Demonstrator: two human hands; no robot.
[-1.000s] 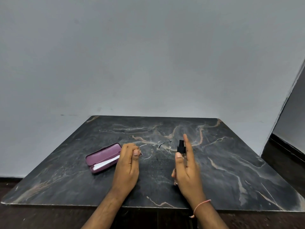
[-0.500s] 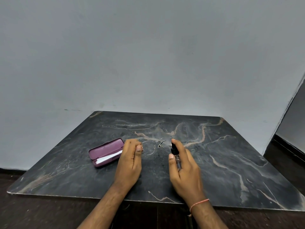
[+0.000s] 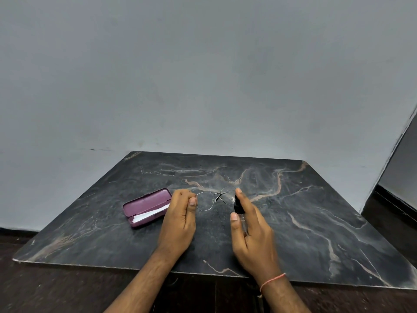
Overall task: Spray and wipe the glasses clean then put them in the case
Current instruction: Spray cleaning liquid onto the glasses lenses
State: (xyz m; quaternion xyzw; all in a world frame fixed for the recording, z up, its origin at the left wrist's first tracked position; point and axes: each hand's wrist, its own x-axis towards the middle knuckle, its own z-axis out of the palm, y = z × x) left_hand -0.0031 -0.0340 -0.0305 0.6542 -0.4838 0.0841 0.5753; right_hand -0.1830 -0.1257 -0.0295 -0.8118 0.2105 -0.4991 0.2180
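Note:
Thin wire-framed glasses (image 3: 215, 197) hang just above the dark marble table (image 3: 316, 222), lenses facing my right hand. My left hand (image 3: 180, 218) pinches their left end between thumb and fingers. My right hand (image 3: 250, 231) grips a small clear spray bottle with a black nozzle (image 3: 237, 205); the index finger lies over the nozzle's top, right beside the right lens. To the left of my left hand lies the purple glasses case (image 3: 146, 203), open, with a white cloth (image 3: 150, 215) showing inside it.
A plain grey wall stands right behind the table's far edge. Dark wooden floor shows in front of the table and at the right, below a wall corner (image 3: 397, 143).
My right hand has brought the spray bottle leftward up to the right lens, and its index finger has come down onto the nozzle. The left hand keeps its hold on the glasses.

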